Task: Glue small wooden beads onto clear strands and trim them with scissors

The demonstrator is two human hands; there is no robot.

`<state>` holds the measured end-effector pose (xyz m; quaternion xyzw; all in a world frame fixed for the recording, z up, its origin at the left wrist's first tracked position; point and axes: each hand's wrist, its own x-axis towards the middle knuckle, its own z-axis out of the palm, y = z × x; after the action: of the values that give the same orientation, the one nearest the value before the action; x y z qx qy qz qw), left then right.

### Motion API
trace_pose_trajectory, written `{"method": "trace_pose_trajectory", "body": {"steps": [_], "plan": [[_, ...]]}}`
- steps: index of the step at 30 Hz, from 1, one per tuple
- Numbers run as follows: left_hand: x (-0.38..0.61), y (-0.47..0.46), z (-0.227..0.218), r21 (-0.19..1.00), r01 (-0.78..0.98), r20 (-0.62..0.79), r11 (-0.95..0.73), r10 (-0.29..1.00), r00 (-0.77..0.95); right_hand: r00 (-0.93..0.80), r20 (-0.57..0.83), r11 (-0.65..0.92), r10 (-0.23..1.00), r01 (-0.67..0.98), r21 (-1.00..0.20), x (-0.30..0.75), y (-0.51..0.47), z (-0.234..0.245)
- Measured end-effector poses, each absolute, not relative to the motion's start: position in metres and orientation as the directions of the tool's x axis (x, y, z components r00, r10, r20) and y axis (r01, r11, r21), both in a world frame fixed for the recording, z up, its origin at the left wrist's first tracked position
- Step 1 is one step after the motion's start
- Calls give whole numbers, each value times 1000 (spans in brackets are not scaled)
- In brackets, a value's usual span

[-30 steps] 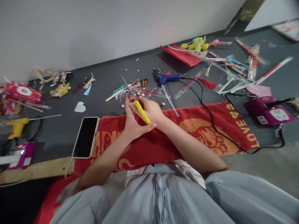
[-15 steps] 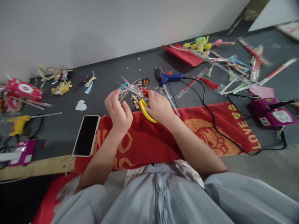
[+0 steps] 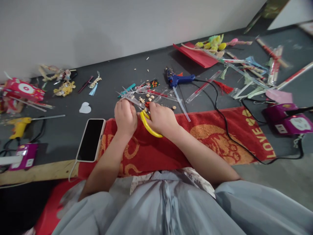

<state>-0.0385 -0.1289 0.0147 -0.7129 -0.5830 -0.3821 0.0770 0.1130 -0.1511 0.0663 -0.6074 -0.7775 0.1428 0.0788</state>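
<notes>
My right hand [image 3: 161, 119] is closed around scissors with yellow handles [image 3: 149, 128]. Their metal blades point up and to the left, away from me. Close beside the blades is my left hand [image 3: 125, 118], its fingers curled together; what they pinch, if anything, is hidden. Just beyond both hands lie small pale beads or blossom-like pieces [image 3: 149, 97], a bundle of white strands [image 3: 140, 89] and a teal stick [image 3: 127, 90]. Beneath my forearms a red towel [image 3: 156, 150] with orange patterns covers the table's front edge.
A blue glue gun [image 3: 182, 79] lies beyond my right hand, its black cord crossing the towel to a purple power block [image 3: 286, 122]. To the left are a phone [image 3: 90, 140], a white paper heart [image 3: 85, 107] and a yellow glue gun [image 3: 21, 127]. Wrapped sticks and tassels fill the right.
My left hand has gone from spread fingers to curled ones and moved right, beside the blades. The scissors have shifted slightly toward me and left, showing more of the pale pieces.
</notes>
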Motion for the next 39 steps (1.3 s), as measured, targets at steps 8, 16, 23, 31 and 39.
{"method": "trace_pose_trajectory", "body": {"steps": [8,16,23,31,39], "plan": [[-41,-120,4,425,829,653,-365,757,-1,-271,-107,216,957,906,-365,115,-149,67],[-32,-123,13,453,795,625,-403,780,39,-322,-95,245,942,853,-461,116,-144,59],[-37,-117,8,509,789,585,-345,811,-22,-225,-114,122,968,813,-569,123,-135,60],[-46,-106,-5,487,819,581,-304,813,-43,-190,-154,7,970,650,-760,134,-131,62],[-51,-106,2,463,829,560,-312,829,-1,-191,-203,-70,960,540,-839,148,-120,54]]}}
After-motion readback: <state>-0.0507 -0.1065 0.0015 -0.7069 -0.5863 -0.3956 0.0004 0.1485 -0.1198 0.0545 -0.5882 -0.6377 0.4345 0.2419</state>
